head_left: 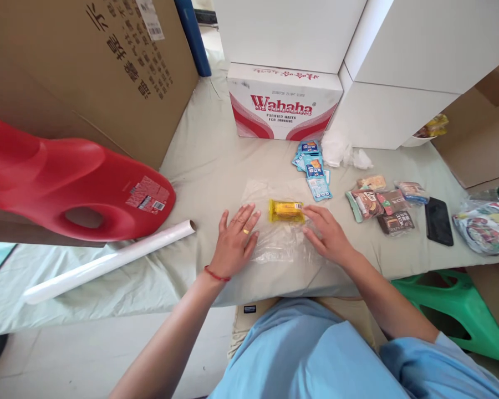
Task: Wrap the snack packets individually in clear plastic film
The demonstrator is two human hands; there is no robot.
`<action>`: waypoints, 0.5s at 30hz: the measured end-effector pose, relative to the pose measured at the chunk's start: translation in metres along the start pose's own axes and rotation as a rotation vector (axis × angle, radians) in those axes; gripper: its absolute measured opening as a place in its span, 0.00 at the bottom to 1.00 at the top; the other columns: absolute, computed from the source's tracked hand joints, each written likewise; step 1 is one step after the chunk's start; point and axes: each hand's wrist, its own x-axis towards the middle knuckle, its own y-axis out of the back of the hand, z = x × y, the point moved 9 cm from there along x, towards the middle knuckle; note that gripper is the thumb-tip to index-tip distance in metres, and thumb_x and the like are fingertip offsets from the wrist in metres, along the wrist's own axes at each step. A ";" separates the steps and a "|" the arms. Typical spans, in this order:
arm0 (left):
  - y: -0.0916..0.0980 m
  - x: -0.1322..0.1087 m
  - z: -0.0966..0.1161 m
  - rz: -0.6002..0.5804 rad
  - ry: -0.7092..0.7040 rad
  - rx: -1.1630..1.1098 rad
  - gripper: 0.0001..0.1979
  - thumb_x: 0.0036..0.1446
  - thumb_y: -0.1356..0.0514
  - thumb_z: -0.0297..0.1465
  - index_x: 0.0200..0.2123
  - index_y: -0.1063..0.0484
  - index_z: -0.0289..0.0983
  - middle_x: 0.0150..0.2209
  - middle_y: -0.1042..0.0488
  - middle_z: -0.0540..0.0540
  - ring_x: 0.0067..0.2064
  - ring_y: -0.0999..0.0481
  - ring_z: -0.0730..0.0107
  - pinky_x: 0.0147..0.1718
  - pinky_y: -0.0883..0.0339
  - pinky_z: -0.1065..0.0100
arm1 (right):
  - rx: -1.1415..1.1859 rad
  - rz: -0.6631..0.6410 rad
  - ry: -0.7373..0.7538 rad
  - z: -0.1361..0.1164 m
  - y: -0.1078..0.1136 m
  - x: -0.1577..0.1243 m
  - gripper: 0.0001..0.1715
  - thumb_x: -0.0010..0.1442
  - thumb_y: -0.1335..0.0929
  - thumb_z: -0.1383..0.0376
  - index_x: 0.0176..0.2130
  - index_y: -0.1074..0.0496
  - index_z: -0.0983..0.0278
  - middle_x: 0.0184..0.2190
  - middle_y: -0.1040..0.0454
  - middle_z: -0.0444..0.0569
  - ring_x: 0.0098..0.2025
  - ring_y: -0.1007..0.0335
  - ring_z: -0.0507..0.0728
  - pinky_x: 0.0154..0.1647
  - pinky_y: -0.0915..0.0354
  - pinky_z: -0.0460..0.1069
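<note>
A small snack in a yellow wrapper (286, 210) lies on a clear plastic sheet (274, 246) spread over the cloth. My left hand (236, 235) rests flat at the sheet's left side, fingers apart, a ring on one finger and a red cord at the wrist. At the wrapper's right end is my right hand (326, 233), its thumb and fingers apart; whether the fingertips touch the wrapper I cannot tell. Neither hand holds anything.
Blue sachets (314, 166), white crumpled plastic (336, 148), several wrapped snacks (363, 204) and a black phone (438, 221) lie to the right. Leftward are a white film roll (112, 261) and a red jug (79, 183). A Wahaha carton (285, 105) stands behind; a green stool (461, 316) sits below.
</note>
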 end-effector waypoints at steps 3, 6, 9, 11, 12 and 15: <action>0.000 -0.021 -0.010 -0.116 -0.127 -0.089 0.32 0.66 0.50 0.25 0.72 0.41 0.43 0.66 0.27 0.41 0.69 0.30 0.61 0.74 0.53 0.43 | 0.077 -0.034 0.031 0.000 0.015 -0.042 0.27 0.70 0.31 0.59 0.65 0.34 0.57 0.56 0.26 0.58 0.58 0.28 0.64 0.58 0.27 0.61; -0.005 -0.036 -0.027 -0.229 -0.145 -0.146 0.40 0.55 0.49 0.21 0.72 0.44 0.41 0.67 0.28 0.40 0.70 0.31 0.59 0.75 0.53 0.42 | 0.055 -0.114 0.024 0.005 0.002 -0.079 0.34 0.67 0.27 0.58 0.67 0.37 0.59 0.59 0.28 0.60 0.60 0.31 0.66 0.59 0.28 0.63; -0.006 -0.037 -0.034 -0.291 -0.150 -0.183 0.42 0.52 0.48 0.22 0.72 0.44 0.40 0.69 0.31 0.40 0.72 0.34 0.58 0.75 0.53 0.43 | 0.021 -0.066 -0.032 0.017 -0.008 -0.092 0.22 0.71 0.32 0.64 0.62 0.32 0.59 0.57 0.26 0.59 0.58 0.30 0.64 0.58 0.27 0.63; -0.005 -0.030 -0.037 -0.305 -0.127 -0.165 0.38 0.55 0.47 0.25 0.70 0.40 0.41 0.70 0.31 0.41 0.71 0.33 0.56 0.73 0.49 0.44 | 0.049 -0.038 -0.043 0.022 -0.007 -0.085 0.14 0.72 0.35 0.68 0.55 0.27 0.58 0.53 0.24 0.56 0.54 0.28 0.62 0.54 0.26 0.61; -0.004 -0.025 -0.038 -0.311 -0.116 -0.147 0.35 0.57 0.46 0.26 0.69 0.38 0.42 0.69 0.31 0.41 0.70 0.33 0.55 0.71 0.46 0.44 | 0.082 -0.037 -0.038 0.023 -0.004 -0.077 0.13 0.72 0.36 0.68 0.51 0.25 0.58 0.51 0.23 0.56 0.53 0.27 0.62 0.53 0.26 0.60; -0.004 -0.010 -0.039 -0.346 -0.119 -0.106 0.32 0.56 0.46 0.28 0.64 0.30 0.42 0.70 0.31 0.41 0.69 0.31 0.52 0.67 0.39 0.44 | 0.252 -0.053 -0.063 0.028 0.012 -0.046 0.09 0.72 0.34 0.65 0.47 0.24 0.59 0.51 0.23 0.54 0.53 0.26 0.60 0.55 0.28 0.58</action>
